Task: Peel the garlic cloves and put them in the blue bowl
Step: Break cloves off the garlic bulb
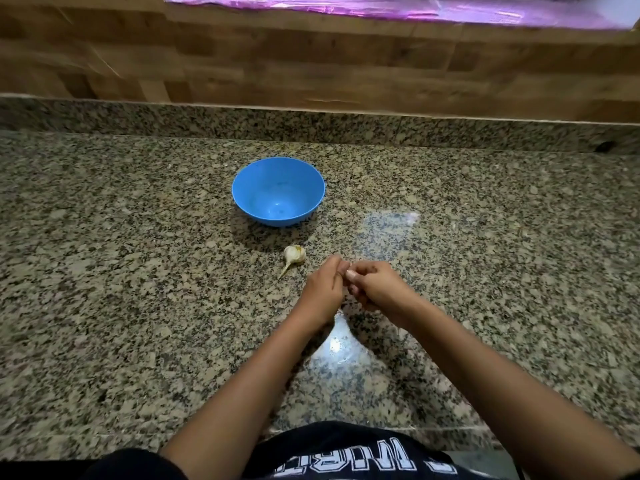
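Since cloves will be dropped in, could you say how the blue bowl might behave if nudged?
The blue bowl looks plastic and empty, so probably light, sliding easily on the glossy granite counter. Its narrow base may let it tip.

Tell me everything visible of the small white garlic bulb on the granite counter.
The small white garlic bulb looks papery-skinned, with a yellowish patch on its upper side and a thin stalk pointing toward the person. It lies on its side on the speckled granite counter, nearer than the round blue plastic bowl. Nothing touches it; the left hand is close but apart.
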A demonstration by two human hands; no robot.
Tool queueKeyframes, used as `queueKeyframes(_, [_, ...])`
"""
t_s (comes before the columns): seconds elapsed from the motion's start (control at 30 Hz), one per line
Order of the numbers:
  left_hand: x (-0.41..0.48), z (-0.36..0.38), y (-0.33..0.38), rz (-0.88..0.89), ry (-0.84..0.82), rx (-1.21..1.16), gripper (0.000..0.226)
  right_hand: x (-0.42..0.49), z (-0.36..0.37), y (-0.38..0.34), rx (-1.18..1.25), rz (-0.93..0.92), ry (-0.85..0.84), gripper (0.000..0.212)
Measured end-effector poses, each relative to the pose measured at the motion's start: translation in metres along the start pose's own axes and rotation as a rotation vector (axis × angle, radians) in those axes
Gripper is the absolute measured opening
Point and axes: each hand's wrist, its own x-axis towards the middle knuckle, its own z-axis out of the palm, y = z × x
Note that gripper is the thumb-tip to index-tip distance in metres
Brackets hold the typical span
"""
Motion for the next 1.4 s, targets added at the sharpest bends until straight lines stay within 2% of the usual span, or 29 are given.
queueKeyframes(0.1, [0.004, -0.004, 0.003, 0.022, -0.043, 0.035, 0.019, 0.001, -0.002, 0.000, 0.131, 0.056, -0.036, 0.029])
queueKeyframes(0.17, [0.005, -0.005, 0.005, -0.016, -0.051, 0.027, 0.021, 0.001, 0.003, 0.003, -0.074, -0.020, 0.063, 0.024])
queueKeyframes(0.27, [0.006, 0.001, 0.009, -0.198, -0.054, -0.130, 0.025, 0.000, 0.010, 0.007, -0.487, -0.264, 0.207, 0.017])
queueKeyframes(0.33, [0.004, 0.003, 0.010, -0.245, -0.041, -0.227, 0.023, 0.001, 0.013, 0.010, -0.594, -0.336, 0.231, 0.017])
queueKeyframes(0.4, [0.002, 0.003, 0.008, -0.150, -0.027, -0.144, 0.021, 0.002, 0.011, 0.007, -0.449, -0.232, 0.200, 0.015])
queueKeyframes(0.5, [0.000, -0.007, 0.008, -0.035, -0.036, -0.055, 0.020, 0.002, 0.000, 0.000, -0.042, 0.009, 0.008, 0.025])
queueKeyframes(0.57, [0.002, -0.010, 0.009, 0.003, -0.040, -0.044, 0.016, 0.002, -0.003, -0.002, 0.145, 0.060, -0.061, 0.027])
queueKeyframes(0.6, [0.005, -0.011, 0.010, 0.005, -0.033, -0.050, 0.013, 0.003, -0.002, -0.002, 0.110, 0.042, -0.035, 0.026])
queueKeyframes(0.67, [0.008, -0.009, 0.013, -0.095, -0.049, -0.122, 0.013, 0.002, 0.005, -0.001, -0.210, -0.095, 0.099, 0.018])
queueKeyframes(0.73, [0.011, -0.005, 0.013, -0.284, -0.092, -0.354, 0.021, 0.001, 0.008, 0.002, -0.594, -0.303, 0.220, 0.014])
queueKeyframes(0.8, [0.007, -0.001, 0.012, -0.363, -0.113, -0.544, 0.024, 0.001, 0.010, 0.006, -0.728, -0.387, 0.245, 0.016])
queueKeyframes(0.83, [0.006, -0.001, 0.011, -0.319, -0.102, -0.485, 0.024, 0.002, 0.008, 0.007, -0.643, -0.339, 0.229, 0.016])
queueKeyframes(0.93, [0.002, -0.006, 0.005, -0.080, -0.055, -0.136, 0.019, 0.005, 0.002, 0.001, -0.124, -0.032, 0.037, 0.021])
queueKeyframes(1.0, [0.003, -0.010, 0.002, -0.013, -0.065, -0.085, 0.019, 0.006, -0.003, -0.002, 0.127, 0.076, -0.084, 0.027])
queueKeyframes(1.03, [0.004, -0.011, 0.000, -0.006, -0.071, -0.095, 0.018, 0.006, -0.004, -0.002, 0.157, 0.085, -0.093, 0.028])
queueKeyframes(1.07, [0.005, -0.011, 0.000, -0.022, -0.065, -0.124, 0.018, 0.006, -0.002, -0.002, 0.098, 0.067, -0.059, 0.027])
queueKeyframes(1.13, [0.006, -0.007, 0.003, -0.120, -0.060, -0.272, 0.024, 0.003, 0.005, 0.001, -0.220, -0.077, 0.077, 0.021])
queueKeyframes(1.23, [0.007, -0.003, 0.004, -0.309, -0.113, -0.677, 0.027, 0.003, 0.006, 0.006, -0.582, -0.355, 0.209, 0.014])
queueKeyframes(1.33, [0.008, -0.004, 0.003, -0.412, -0.198, -0.958, 0.028, 0.007, 0.001, 0.013, -0.617, -0.410, 0.218, 0.011])
queueKeyframes(1.4, [0.011, -0.003, 0.003, -0.412, -0.188, -0.880, 0.029, 0.007, 0.000, 0.013, -0.468, -0.317, 0.195, 0.015])
